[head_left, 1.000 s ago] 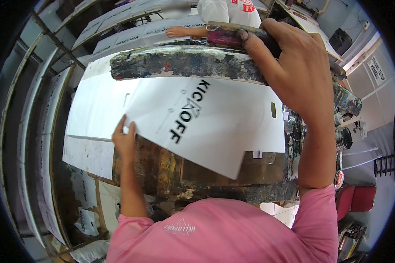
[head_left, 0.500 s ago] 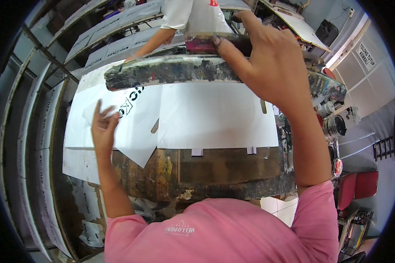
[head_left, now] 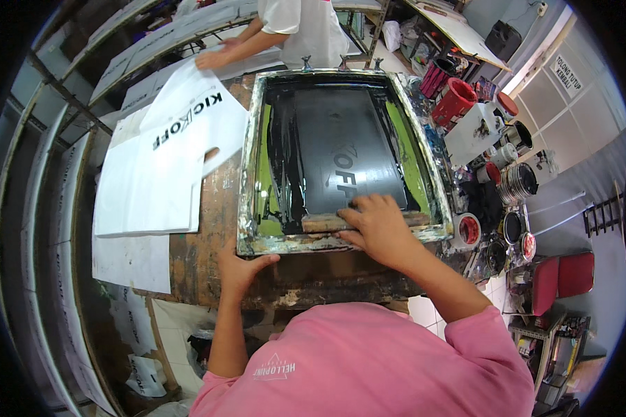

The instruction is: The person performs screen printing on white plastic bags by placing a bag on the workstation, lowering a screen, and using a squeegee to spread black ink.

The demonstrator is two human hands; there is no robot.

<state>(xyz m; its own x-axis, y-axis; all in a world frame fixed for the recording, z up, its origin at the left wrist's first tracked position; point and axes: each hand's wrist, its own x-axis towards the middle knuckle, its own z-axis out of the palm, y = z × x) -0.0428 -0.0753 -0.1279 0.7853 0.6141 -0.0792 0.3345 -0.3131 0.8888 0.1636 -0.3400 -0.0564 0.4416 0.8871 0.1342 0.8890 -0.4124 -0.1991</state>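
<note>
A screen printing frame, its mesh smeared with black ink and green down both sides, lies flat on the worktable before me. My right hand grips a wooden squeegee at the near end of the mesh. At the near left corner of the frame, my left hand holds the edge, its thumb stretched along the front; its other fingers are mostly hidden. Dark lettering shows faintly through the ink. To the left, a co-worker's hand lifts a white printed bag with a cut-out handle above a white stack.
Paint cans, a red bucket and a tape roll crowd the table's right side. Racks with printed sheets stand at the left and far side. A red chair is at the right. Small clamps line the frame's far edge.
The frame came down from its raised position onto the table. My right hand now grips the squeegee; my left moved from the bags to the frame's corner. The co-worker lifted a printed bag.
</note>
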